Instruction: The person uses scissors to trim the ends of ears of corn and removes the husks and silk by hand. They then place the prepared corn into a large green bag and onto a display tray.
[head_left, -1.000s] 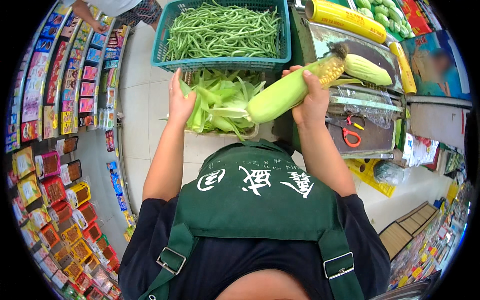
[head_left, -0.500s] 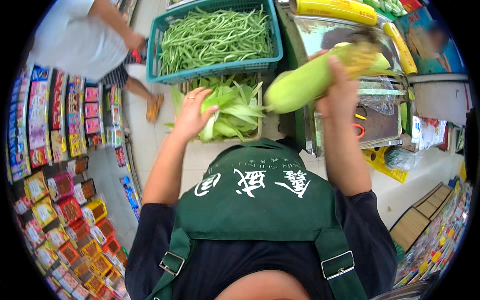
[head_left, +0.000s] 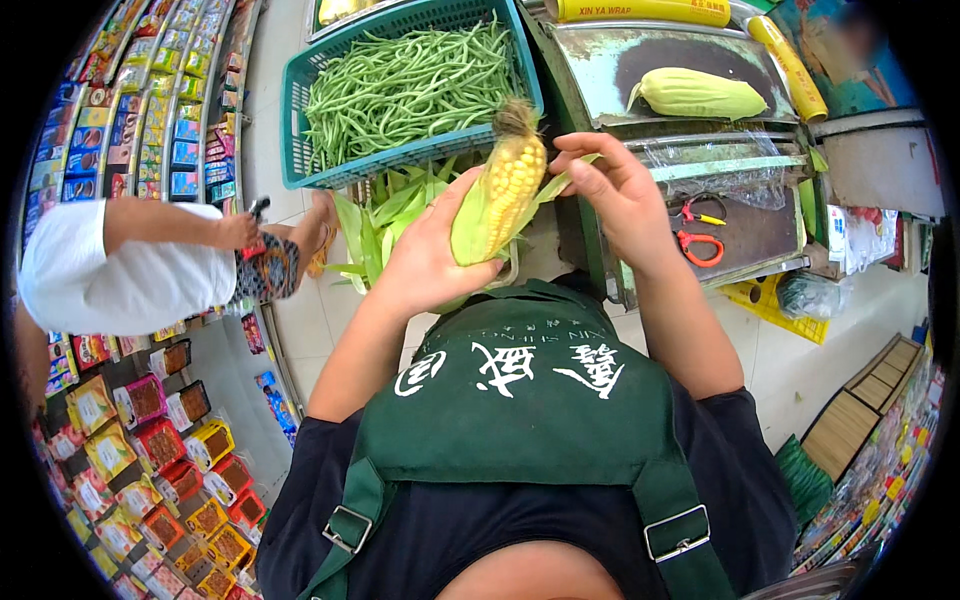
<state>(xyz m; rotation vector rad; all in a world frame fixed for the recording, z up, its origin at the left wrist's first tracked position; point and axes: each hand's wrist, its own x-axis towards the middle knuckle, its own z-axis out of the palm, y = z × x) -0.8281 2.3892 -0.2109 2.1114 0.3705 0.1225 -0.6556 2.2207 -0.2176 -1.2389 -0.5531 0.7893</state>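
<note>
My left hand (head_left: 425, 255) is wrapped round the lower part of an ear of corn (head_left: 512, 185), which tilts up and away from me. Yellow kernels show on its upper part, brown silk tops it, and green husk still covers the base. To its right, my right hand (head_left: 620, 205) pinches a strip of husk (head_left: 558, 184) pulled out from the cob. Below the ear, partly hidden by my left hand, loose green husks (head_left: 365, 225) fill a container. A second ear of corn (head_left: 700, 93), in its pale husk, lies on the worn counter (head_left: 590, 75).
A teal crate (head_left: 297, 150) of green beans (head_left: 410, 95) stands ahead. Red-handled scissors (head_left: 700, 248) lie on a lower shelf at right, by rolls of yellow film (head_left: 790, 70). A person in a white shirt (head_left: 130, 270) is at left, beside snack shelves (head_left: 165, 120).
The corn has passed from my right hand to my left, which came up from the husks. Its husk is now opened, baring kernels. The person at left has moved nearer.
</note>
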